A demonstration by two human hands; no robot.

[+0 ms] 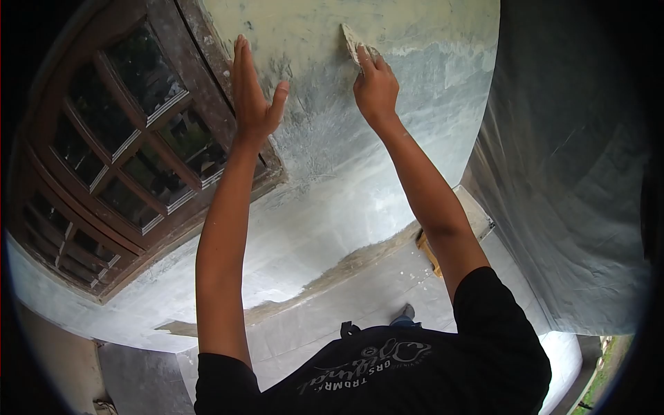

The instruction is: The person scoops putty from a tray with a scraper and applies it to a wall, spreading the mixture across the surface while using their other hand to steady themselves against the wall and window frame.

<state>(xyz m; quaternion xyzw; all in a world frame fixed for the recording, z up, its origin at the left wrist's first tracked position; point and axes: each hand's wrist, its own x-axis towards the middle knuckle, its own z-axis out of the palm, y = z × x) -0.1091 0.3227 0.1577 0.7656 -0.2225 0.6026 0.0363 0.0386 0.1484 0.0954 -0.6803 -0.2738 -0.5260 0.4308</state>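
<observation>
My right hand [377, 86] is raised to the wall [332, 131] and closed around a putty knife [350, 43] coated in pale putty. Its blade lies against or very near the wall; the handle is hidden inside my fingers. To the left, my left hand [259, 104] is raised beside the edge of the wooden window frame [225, 90]. Those fingers are straight and together, the thumb stands apart, and nothing is in the palm. Cream-coloured putty covers the upper wall, with grey and whitish patches lower down.
A brown paned window [145, 131] fills the left side. Plastic sheeting [560, 180] hangs at the right. Below, the grey tiled floor [304, 315] carries white specks, and a yellowish-brown object [429, 253] stands by the wall's base, partly behind my right arm.
</observation>
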